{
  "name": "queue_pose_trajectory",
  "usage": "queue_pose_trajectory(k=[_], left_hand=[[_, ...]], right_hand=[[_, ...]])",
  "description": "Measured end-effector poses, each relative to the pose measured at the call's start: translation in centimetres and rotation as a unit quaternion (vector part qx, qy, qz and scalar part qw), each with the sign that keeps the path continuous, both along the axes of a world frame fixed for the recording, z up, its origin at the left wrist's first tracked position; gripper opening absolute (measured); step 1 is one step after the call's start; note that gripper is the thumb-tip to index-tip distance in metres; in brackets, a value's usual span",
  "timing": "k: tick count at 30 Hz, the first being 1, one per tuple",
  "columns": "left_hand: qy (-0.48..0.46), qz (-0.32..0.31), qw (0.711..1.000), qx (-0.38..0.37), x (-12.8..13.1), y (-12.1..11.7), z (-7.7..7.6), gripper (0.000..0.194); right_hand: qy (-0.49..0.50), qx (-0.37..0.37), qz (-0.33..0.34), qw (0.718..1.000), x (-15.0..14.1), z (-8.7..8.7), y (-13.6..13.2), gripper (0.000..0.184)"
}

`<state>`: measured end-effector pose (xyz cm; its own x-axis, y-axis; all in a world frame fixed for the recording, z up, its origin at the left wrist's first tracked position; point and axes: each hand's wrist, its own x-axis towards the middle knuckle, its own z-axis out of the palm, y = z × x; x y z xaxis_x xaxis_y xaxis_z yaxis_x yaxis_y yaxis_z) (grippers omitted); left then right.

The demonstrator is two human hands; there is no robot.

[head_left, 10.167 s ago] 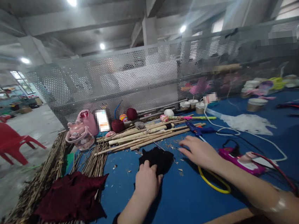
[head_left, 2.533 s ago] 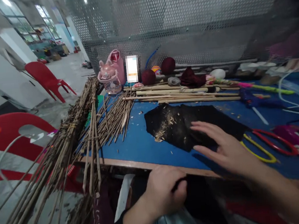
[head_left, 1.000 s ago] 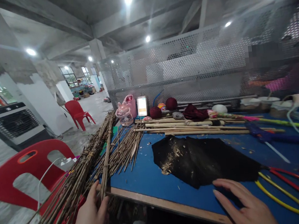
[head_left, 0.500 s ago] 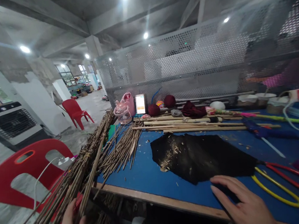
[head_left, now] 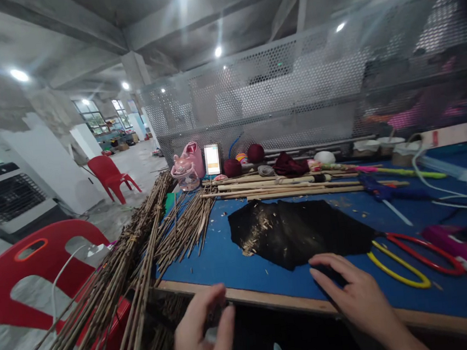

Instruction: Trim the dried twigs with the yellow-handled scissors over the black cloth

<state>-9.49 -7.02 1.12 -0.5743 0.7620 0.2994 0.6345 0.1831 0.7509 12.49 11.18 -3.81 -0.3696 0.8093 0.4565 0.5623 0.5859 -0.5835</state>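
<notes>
Left hand [head_left: 200,335] moved from the sticks [head_left: 134,237] to the front edge of the table [head_left: 221,267], fingers parted, empty, right hand [head_left: 358,295] still beside the cloth [head_left: 309,231], unclenched, empty

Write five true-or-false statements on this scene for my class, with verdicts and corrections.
1. Pale shavings lie on the black cloth. True.
2. The scissors have two blue handles. False: one scissors handle is yellow, the other red.
3. The left hand holds the scissors. False: the left hand is open, holding nothing.
4. Sticks lie to the left of the black cloth, as pictured. True.
5. The nearer chair is green. False: the nearer chair is red.
</notes>
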Motion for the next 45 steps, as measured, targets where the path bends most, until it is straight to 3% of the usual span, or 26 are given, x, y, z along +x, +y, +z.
queue_pose_trajectory(k=[2,4,6,8,11,13,15,18,24,34,39,43,45], left_hand=[[0.006,-0.063,0.998,0.018,0.6,4.8,0.7,0.032],[0.045,-0.046,0.998,0.019,-0.5,10.1,1.9,0.032],[0.093,0.018,0.995,-0.014,-2.7,15.3,3.2,0.035],[0.129,0.119,0.981,-0.077,-5.3,19.6,3.7,0.042],[0.151,0.199,0.948,-0.199,-9.3,23.2,2.5,0.072],[0.145,0.201,0.931,-0.266,-11.6,24.0,0.9,0.099],[0.122,0.210,0.924,-0.297,-13.4,24.1,-0.6,0.107],[0.129,0.223,0.924,-0.282,-15.0,24.1,-1.7,0.098],[0.117,0.225,0.920,-0.298,-15.3,24.3,-1.1,0.068],[0.075,0.232,0.928,-0.283,-15.4,24.0,-0.3,0.053],[0.099,0.216,0.925,-0.296,-15.2,23.7,-0.2,0.061],[0.151,0.197,0.916,-0.316,-14.6,23.4,0.0,0.073],[0.156,0.203,0.913,-0.316,-14.4,23.3,0.1,0.070]], right_hand=[[-0.006,-0.021,0.008,1.000,-0.3,1.7,0.3,0.024],[-0.019,-0.015,0.032,0.999,-0.9,4.0,1.2,0.022],[-0.050,0.000,0.066,0.997,-2.2,6.3,2.7,0.020],[-0.101,0.025,0.107,0.989,-4.1,7.8,4.9,0.019],[-0.175,0.059,0.122,0.975,-7.8,8.3,8.4,0.017],[-0.216,0.083,0.127,0.964,-10.5,7.7,10.6,0.018],[-0.241,0.106,0.112,0.958,-13.4,6.9,12.5,0.020],[-0.263,0.129,0.068,0.954,-17.6,5.6,14.6,0.027],[-0.321,0.111,0.041,0.940,-22.6,3.2,18.0,0.026],[-0.285,0.077,-0.063,0.953,-22.6,2.5,22.0,0.035],[-0.305,0.055,-0.012,0.951,-22.1,2.1,23.9,0.052],[-0.337,0.040,0.065,0.938,-21.2,3.3,25.5,0.078],[-0.347,0.037,0.091,0.933,-20.4,4.1,26.0,0.081]])
